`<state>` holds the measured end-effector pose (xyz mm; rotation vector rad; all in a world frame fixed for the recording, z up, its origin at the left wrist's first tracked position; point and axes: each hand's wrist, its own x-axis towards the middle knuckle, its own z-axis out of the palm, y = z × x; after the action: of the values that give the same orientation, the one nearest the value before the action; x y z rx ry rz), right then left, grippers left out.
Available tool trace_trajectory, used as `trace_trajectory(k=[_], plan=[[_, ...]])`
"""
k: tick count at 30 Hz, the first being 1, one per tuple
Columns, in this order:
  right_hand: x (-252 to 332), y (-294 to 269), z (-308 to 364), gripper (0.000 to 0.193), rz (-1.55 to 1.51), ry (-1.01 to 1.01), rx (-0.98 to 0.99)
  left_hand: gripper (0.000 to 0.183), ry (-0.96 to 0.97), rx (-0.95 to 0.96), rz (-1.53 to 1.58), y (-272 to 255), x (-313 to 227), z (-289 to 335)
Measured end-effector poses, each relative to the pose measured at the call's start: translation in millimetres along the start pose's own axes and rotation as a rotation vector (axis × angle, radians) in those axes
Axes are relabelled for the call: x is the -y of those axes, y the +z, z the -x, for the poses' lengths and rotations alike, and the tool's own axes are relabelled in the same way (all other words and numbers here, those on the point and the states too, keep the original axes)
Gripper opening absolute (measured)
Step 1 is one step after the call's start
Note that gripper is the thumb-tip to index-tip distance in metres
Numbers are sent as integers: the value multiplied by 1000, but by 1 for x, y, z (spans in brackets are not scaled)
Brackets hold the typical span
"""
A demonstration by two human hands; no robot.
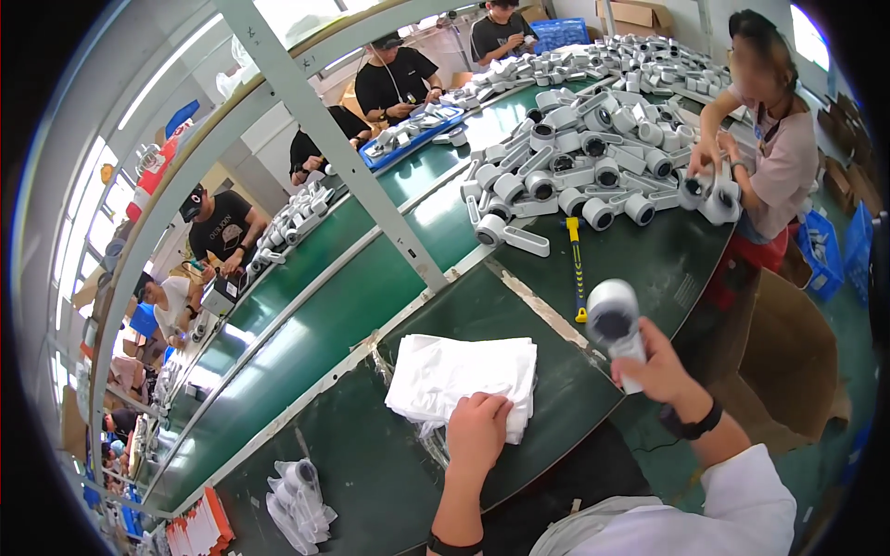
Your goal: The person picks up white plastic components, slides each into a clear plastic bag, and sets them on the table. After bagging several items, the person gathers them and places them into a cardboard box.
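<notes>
My right hand [654, 360] is closed round the short arm of a white, round-headed housing [612, 310]. The housing is raised off the table, its dark round opening toward me, and slightly blurred. A stack of thin white plastic bags [454, 371] lies on the green table in front of me. At the stack's near right corner, my left hand [479, 428] pinches the top bag with bent fingers; the fingertips are partly hidden. A yellow and dark-handled hammer [576, 269] lies beyond the housing.
A large heap of similar housings [593, 157] covers the far table. Several bagged housings [301, 505] lie at the near left, beside orange-edged cards [199, 528]. A co-worker [774, 139] handles housings at the right, near an open carton [779, 357]. A metal post [362, 176] rises beyond the bags.
</notes>
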<state>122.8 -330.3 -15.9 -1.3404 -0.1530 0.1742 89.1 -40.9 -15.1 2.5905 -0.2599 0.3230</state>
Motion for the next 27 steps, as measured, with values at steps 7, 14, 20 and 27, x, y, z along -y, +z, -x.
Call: trace_trajectory(k=[7,14,20,27], plan=[[-10,76,-5,31,145,119,75,13,-39,-163,152,3,11,1],[-34,127,-20,35,111,96,-14,12,-251,-211,374,-3,12,8],[-50,142,-44,29,163,82,-102,12,-324,-230,469,-5,3,7],[-49,137,-43,31,277,14,-170,13,-548,-431,1062,-13,15,10]])
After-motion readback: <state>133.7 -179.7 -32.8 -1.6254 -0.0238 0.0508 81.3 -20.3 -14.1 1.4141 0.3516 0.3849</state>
